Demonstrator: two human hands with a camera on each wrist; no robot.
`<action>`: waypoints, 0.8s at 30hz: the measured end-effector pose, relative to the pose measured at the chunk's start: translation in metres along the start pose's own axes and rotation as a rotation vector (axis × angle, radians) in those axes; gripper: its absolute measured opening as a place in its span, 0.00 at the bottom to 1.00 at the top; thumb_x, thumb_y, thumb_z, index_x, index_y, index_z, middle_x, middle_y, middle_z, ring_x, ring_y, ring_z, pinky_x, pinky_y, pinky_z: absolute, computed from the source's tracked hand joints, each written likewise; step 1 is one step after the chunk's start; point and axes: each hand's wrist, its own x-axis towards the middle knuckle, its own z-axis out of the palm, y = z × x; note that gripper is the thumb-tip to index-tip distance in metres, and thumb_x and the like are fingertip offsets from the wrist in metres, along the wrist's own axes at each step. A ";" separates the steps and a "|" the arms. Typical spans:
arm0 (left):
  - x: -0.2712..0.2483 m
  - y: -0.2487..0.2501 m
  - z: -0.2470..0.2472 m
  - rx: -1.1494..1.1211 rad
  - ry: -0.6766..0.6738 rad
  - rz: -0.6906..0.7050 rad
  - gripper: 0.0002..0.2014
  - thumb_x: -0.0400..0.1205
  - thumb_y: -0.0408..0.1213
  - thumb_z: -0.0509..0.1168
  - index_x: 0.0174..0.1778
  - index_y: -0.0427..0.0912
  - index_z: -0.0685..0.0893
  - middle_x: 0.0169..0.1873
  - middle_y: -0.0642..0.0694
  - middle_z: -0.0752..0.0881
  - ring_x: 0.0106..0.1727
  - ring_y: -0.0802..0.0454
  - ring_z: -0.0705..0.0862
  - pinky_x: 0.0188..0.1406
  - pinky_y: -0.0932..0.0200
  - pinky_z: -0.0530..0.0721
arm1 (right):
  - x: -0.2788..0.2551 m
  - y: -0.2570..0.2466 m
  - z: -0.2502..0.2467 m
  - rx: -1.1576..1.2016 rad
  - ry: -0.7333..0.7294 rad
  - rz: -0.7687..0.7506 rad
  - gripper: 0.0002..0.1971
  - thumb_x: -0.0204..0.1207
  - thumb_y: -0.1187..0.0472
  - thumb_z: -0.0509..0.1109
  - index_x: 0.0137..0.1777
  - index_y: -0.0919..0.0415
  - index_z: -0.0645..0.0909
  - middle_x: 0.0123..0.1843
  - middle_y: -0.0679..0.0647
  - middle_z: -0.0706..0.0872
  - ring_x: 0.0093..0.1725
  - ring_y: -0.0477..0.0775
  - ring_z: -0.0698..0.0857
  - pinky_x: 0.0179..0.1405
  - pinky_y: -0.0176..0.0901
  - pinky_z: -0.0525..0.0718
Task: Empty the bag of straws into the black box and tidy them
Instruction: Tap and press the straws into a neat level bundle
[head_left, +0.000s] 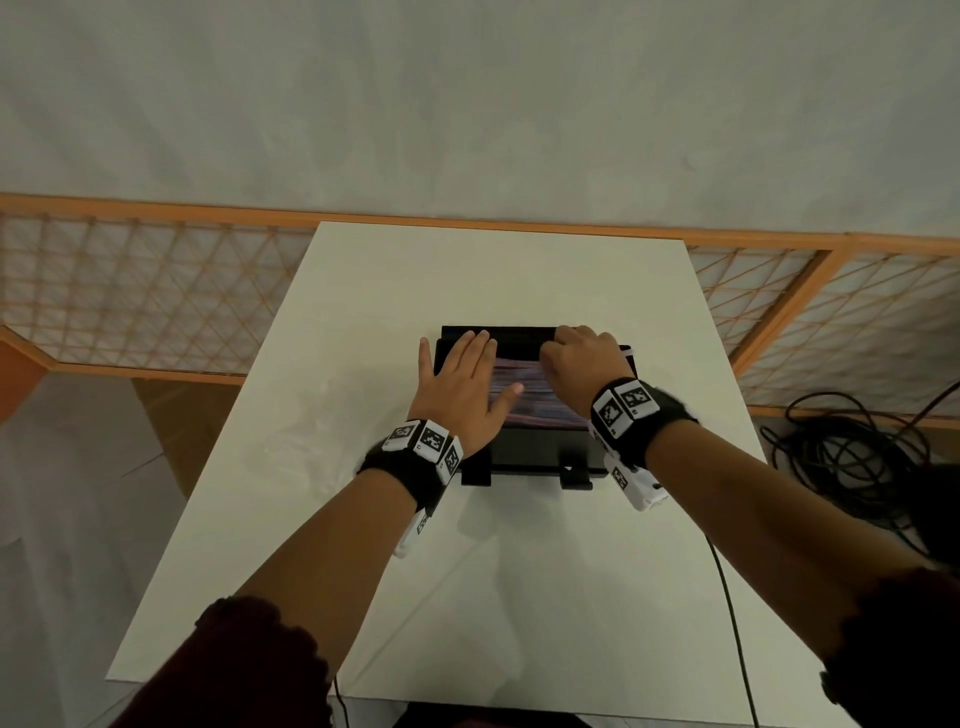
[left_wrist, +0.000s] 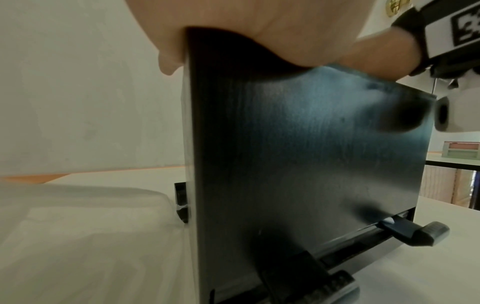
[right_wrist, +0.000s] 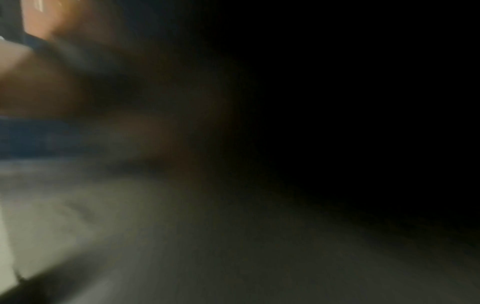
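Note:
The black box (head_left: 524, 452) stands in the middle of the white table (head_left: 363, 571), with several coloured straws (head_left: 540, 400) lying across its inside. My left hand (head_left: 462, 379) lies flat over the box's left side, fingers straight and thumb on the straws. In the left wrist view its palm (left_wrist: 259, 30) rests on the top corner of the box wall (left_wrist: 311, 164). My right hand (head_left: 582, 358) is over the box's right side, fingers curled down towards the straws and their tips hidden. The clear bag (head_left: 296, 441) (left_wrist: 78, 216) lies flat left of the box. The right wrist view is dark and blurred.
Two black clips (head_left: 574, 475) stick out at the box's near foot. A thin cable (head_left: 727, 597) runs off the table's near right part, and a coil of black cables (head_left: 852, 457) lies on the floor to the right. An orange lattice fence (head_left: 156, 306) runs behind the table.

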 end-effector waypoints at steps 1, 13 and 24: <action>0.000 0.000 0.000 0.002 -0.001 0.001 0.36 0.83 0.62 0.35 0.83 0.43 0.47 0.84 0.49 0.48 0.84 0.54 0.43 0.77 0.34 0.32 | -0.001 -0.003 -0.001 0.024 -0.037 -0.004 0.14 0.79 0.55 0.61 0.61 0.56 0.79 0.63 0.57 0.78 0.64 0.60 0.76 0.60 0.53 0.73; 0.001 -0.003 0.005 0.019 0.069 0.051 0.41 0.79 0.65 0.32 0.83 0.42 0.53 0.83 0.47 0.55 0.84 0.51 0.50 0.77 0.33 0.34 | 0.007 -0.003 -0.015 0.019 -0.514 0.065 0.25 0.70 0.58 0.71 0.67 0.63 0.76 0.61 0.61 0.84 0.57 0.61 0.84 0.47 0.43 0.79; 0.001 -0.003 0.005 -0.041 0.091 0.050 0.42 0.78 0.65 0.30 0.82 0.41 0.56 0.82 0.47 0.59 0.84 0.51 0.53 0.79 0.31 0.36 | 0.005 0.004 -0.011 0.050 -0.268 0.063 0.28 0.69 0.55 0.74 0.67 0.58 0.68 0.63 0.58 0.80 0.62 0.62 0.81 0.62 0.56 0.74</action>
